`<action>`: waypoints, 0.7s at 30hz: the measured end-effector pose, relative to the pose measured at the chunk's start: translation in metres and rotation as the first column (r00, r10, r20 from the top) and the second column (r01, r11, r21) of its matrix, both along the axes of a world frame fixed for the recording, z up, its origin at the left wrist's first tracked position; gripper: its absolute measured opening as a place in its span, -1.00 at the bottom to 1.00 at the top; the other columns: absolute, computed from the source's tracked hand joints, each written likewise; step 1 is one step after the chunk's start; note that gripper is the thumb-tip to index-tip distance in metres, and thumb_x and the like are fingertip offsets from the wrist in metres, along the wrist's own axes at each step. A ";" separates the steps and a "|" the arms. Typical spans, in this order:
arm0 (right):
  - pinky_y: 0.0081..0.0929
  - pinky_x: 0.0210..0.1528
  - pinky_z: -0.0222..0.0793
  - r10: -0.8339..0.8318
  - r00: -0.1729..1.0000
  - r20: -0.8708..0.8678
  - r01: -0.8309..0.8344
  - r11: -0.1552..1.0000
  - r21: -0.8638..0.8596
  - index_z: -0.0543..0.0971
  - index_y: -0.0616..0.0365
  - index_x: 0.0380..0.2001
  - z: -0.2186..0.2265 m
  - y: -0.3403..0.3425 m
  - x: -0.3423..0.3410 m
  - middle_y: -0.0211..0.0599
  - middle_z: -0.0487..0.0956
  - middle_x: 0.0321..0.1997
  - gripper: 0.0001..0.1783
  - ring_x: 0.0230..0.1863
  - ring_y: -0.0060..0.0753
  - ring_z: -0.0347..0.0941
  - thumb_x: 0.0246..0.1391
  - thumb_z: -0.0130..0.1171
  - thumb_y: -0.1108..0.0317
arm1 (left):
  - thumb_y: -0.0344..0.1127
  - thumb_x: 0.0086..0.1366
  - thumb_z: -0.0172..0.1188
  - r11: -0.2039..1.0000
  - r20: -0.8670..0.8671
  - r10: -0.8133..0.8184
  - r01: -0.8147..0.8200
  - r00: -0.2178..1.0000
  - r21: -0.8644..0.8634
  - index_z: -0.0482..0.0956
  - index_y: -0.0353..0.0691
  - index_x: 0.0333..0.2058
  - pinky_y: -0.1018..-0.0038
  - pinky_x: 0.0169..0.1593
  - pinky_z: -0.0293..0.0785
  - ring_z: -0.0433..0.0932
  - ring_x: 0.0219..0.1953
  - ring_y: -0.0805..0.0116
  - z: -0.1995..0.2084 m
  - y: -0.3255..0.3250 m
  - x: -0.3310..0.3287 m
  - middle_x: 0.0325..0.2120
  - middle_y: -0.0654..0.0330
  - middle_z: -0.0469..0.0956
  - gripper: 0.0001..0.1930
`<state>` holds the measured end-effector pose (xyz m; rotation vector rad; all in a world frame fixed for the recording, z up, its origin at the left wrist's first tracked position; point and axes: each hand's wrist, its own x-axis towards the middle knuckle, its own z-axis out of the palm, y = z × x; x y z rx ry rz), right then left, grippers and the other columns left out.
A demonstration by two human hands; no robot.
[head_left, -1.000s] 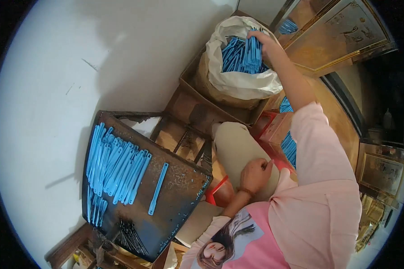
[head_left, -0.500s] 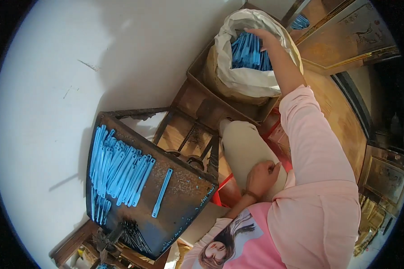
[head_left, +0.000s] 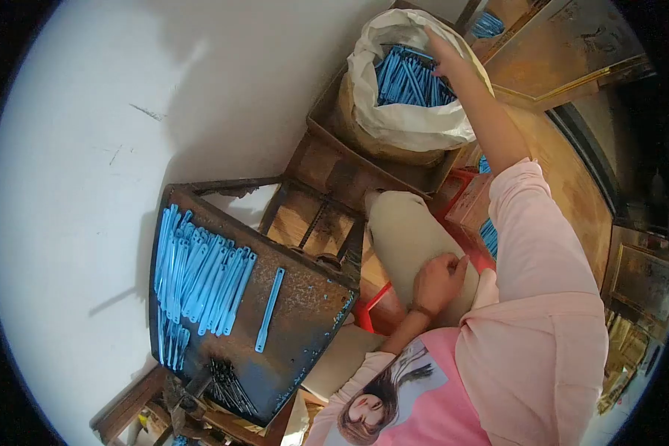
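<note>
Reaching into the sack (head_left: 412, 123) of blue strips (head_left: 405, 78), right hand (head_left: 440, 52), fingers' state unclear.

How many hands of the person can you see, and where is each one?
2. The right hand reaches into the white sack of blue strips; the left hand rests on the knee.

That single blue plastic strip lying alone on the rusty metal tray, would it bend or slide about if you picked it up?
The single blue plastic strip looks long, thin and flat, so it probably flexes a little and weighs very little. Lying flat on the rusty metal tray, it should slide rather than roll when pushed. Being so thin, it may be fiddly to lift off the surface.
</note>
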<state>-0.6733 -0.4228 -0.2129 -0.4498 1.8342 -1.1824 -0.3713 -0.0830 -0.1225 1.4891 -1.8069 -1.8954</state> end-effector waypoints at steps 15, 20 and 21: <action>0.21 0.32 -0.05 0.145 0.753 0.642 0.232 0.855 -0.464 -0.34 -0.11 0.38 0.067 0.062 0.052 0.26 -0.01 0.37 0.06 0.35 0.34 -0.03 0.09 -0.07 -0.36 | -0.03 0.23 0.12 0.999 0.002 0.032 -0.032 0.999 -0.036 0.53 -0.34 -0.49 0.20 -0.36 0.39 0.50 -0.49 -0.04 0.002 0.004 0.001 -0.56 -0.07 0.51 -0.60; 0.24 0.33 -0.10 0.727 0.429 0.536 -0.003 0.594 -0.804 -0.40 0.01 0.38 0.171 0.133 0.123 0.32 -0.22 0.42 0.14 0.44 0.28 -0.25 0.02 -0.34 -0.54 | -0.04 0.22 0.14 0.994 -0.011 0.058 -0.059 0.998 -0.093 0.52 -0.36 -0.51 0.21 -0.41 0.38 0.47 -0.55 -0.06 -0.003 0.009 0.000 -0.62 -0.08 0.48 -0.59; 0.23 0.33 -0.10 0.754 0.379 0.536 -0.008 0.582 -0.813 -0.36 0.03 0.38 0.198 0.153 0.140 0.31 -0.25 0.42 0.14 0.44 0.27 -0.27 0.02 -0.32 -0.54 | -0.04 0.22 0.14 0.994 -0.014 0.056 -0.057 0.998 -0.090 0.52 -0.36 -0.51 0.21 -0.41 0.38 0.47 -0.55 -0.06 -0.007 0.011 0.000 -0.62 -0.08 0.48 -0.59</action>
